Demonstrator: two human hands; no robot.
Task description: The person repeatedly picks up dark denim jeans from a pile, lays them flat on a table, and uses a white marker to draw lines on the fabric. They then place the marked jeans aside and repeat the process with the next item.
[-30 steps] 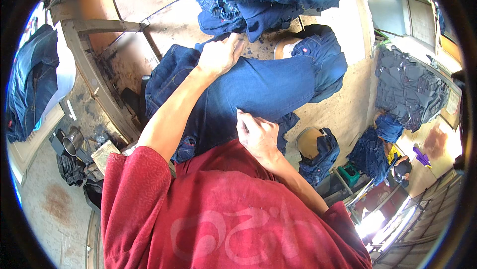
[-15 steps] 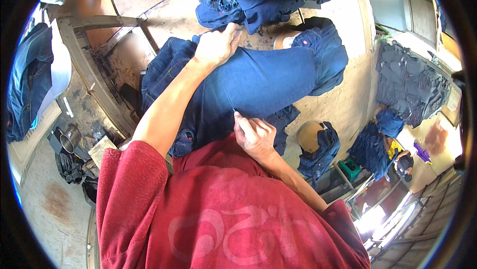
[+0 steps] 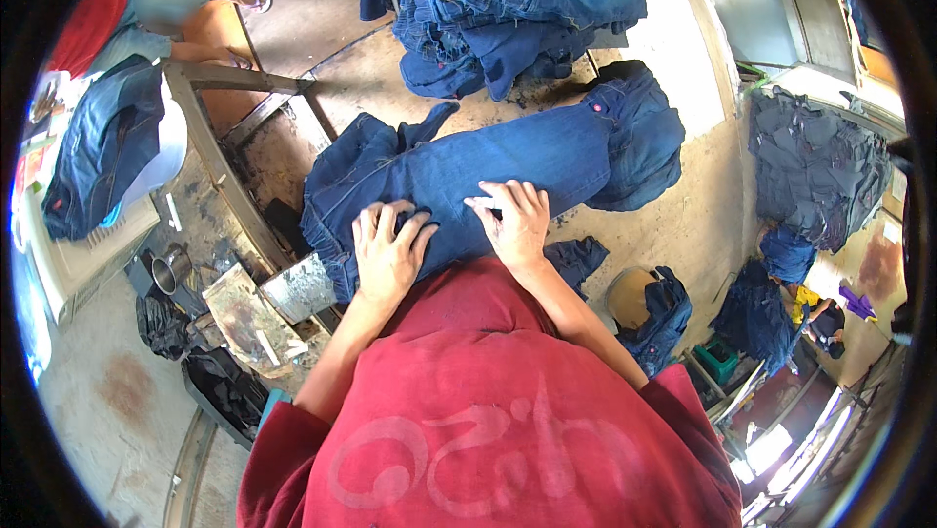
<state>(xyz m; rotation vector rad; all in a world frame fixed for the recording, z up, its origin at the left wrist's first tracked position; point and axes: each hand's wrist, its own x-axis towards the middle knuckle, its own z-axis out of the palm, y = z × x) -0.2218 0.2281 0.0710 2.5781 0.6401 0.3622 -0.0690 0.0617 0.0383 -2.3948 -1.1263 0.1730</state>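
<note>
A pair of blue jeans (image 3: 547, 152) lies stretched over a support in front of me, one leg running to the right. On its near left part rests my left hand (image 3: 388, 247), fingers curled into the cloth and gathering a small dark fold. My right hand (image 3: 517, 223) is just above the middle of the leg. Between its thumb and fingers sits a small pale stick-like piece, mostly hidden, whose kind I cannot make out. Bunched denim (image 3: 644, 152) hangs around the far right end of the support.
A tall pile of jeans (image 3: 517, 1) stands beyond the work. Dark folded garments (image 3: 820, 167) lie at right. A round stool (image 3: 630, 299) has denim draped on it. At left are a wooden frame (image 3: 220, 167) and a metal mug (image 3: 173, 267). Another person (image 3: 93, 16) is at upper left.
My left hand has come down from the far edge of the jeans to the near left part. My right hand has moved up and right. A person has come into view at upper left.
</note>
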